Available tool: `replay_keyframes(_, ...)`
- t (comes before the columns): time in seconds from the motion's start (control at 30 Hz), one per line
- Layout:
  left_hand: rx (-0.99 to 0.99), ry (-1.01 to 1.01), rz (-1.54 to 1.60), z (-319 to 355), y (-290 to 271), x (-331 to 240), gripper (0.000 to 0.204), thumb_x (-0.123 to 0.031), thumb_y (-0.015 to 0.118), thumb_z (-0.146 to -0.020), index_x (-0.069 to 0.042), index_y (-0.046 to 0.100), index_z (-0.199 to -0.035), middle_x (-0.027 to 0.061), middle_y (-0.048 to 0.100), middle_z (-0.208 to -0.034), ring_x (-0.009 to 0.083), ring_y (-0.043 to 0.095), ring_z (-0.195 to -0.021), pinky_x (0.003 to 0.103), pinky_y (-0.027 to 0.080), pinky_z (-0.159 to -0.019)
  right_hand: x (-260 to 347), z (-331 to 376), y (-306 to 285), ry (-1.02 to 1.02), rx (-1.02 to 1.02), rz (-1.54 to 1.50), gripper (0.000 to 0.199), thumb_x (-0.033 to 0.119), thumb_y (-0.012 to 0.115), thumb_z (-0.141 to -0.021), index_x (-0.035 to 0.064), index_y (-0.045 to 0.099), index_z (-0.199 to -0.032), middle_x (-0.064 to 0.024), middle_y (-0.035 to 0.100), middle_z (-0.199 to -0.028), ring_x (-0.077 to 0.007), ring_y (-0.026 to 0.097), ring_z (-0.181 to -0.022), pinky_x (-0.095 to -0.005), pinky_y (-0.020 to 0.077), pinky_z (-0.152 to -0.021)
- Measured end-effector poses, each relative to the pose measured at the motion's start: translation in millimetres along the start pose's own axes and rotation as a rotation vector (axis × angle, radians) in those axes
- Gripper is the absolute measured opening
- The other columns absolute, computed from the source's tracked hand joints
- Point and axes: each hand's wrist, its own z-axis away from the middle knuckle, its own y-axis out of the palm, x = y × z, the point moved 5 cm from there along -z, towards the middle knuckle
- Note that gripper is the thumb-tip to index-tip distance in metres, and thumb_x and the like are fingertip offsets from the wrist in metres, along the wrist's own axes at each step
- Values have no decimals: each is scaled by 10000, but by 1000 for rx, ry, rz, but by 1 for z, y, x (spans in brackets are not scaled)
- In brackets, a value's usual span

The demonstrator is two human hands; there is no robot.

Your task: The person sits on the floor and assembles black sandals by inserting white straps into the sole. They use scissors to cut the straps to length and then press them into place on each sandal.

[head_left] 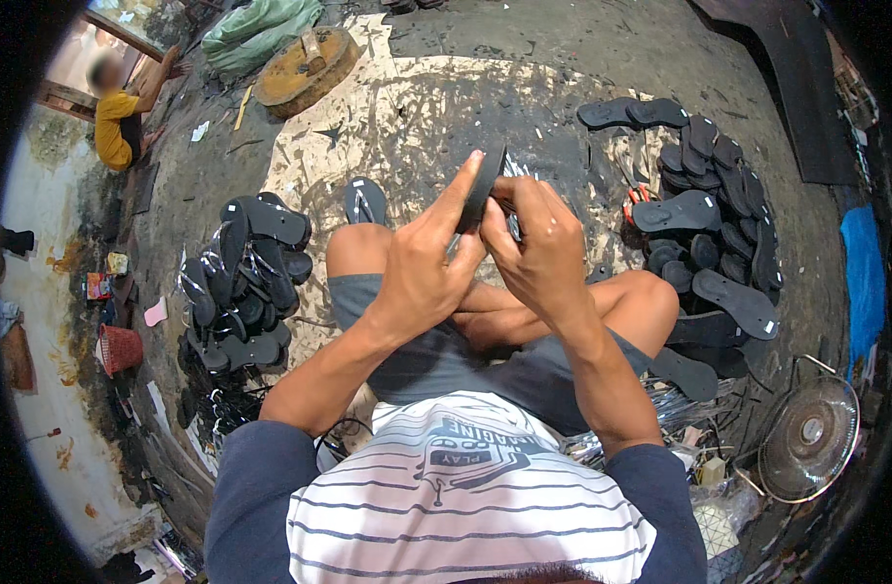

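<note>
Before me, a black flip-flop sole [483, 190] is held edge-on above my crossed legs. My left hand [422, 268] grips it from the left, its index finger stretched along the sole. The fingers of my right hand [541, 238] are bent and pinched at the sole's other face; what lies between their tips is hidden. Silvery straps [521, 170] show just behind my right hand, and I cannot tell whether they join this sole. A single strapped flip-flop [366, 201] lies on the floor beyond my left knee.
Strapped flip-flops [246, 277] are heaped at left; bare black soles [724, 219] at right, near red-handled scissors [636, 198]. A fan [809, 430] stands at lower right. Farther off are a round block [305, 76], a green sack [256, 37] and a person in yellow [115, 127]. A red basket [120, 350] is at left.
</note>
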Motion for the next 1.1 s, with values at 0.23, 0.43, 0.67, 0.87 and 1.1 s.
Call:
replay_keyframes(0.23, 55, 2, -17, -8, 0, 18, 687, 45, 581, -868, -15, 403, -1529, 273, 611, -1336, 350, 686, -1105, 373, 541, -894, -26, -6, 8, 113, 8, -59, 148, 119, 686, -889, 10, 612, -957, -186, 692, -882, -378, 679, -827, -461, 532, -700)
replay_keyframes(0.43, 44, -88, -26, 4, 14, 15, 660, 22, 565, -906, -39, 394, -1541, 293, 622, -1304, 350, 681, -1137, 380, 537, -912, -24, -3, 19, 146, 52, -51, 145, 121, 657, -897, 14, 601, -977, -212, 680, -837, -415, 668, -760, -487, 523, -653)
replay_keyframes(0.67, 60, -105, 8, -6, 14, 50, 662, 4, 582, -904, -63, 404, -1538, 267, 666, -1195, 310, 703, -1001, 384, 541, -843, -50, -7, 24, 179, 164, -122, 173, 162, 653, -930, 5, 599, -978, -226, 679, -845, -425, 668, -797, -496, 516, -690)
replay_keyframes(0.87, -38, 99, -71, -10, 20, 36, 684, 5, 559, -889, -108, 411, -1546, 284, 690, -1050, 435, 702, -852, 443, 539, -728, -43, -7, 26, 97, 131, 7, 181, 153, 661, -910, -5, 592, -965, -223, 664, -835, -422, 658, -790, -502, 520, -692)
replay_keyframes(1.1, 46, -169, 8, -8, 16, 67, 636, -36, 578, -917, -136, 441, -1530, 282, 684, -978, 338, 718, -754, 398, 535, -671, -56, -8, 29, 77, 169, -97, 166, 172, 636, -946, 16, 605, -993, -218, 659, -852, -419, 649, -812, -501, 511, -730)
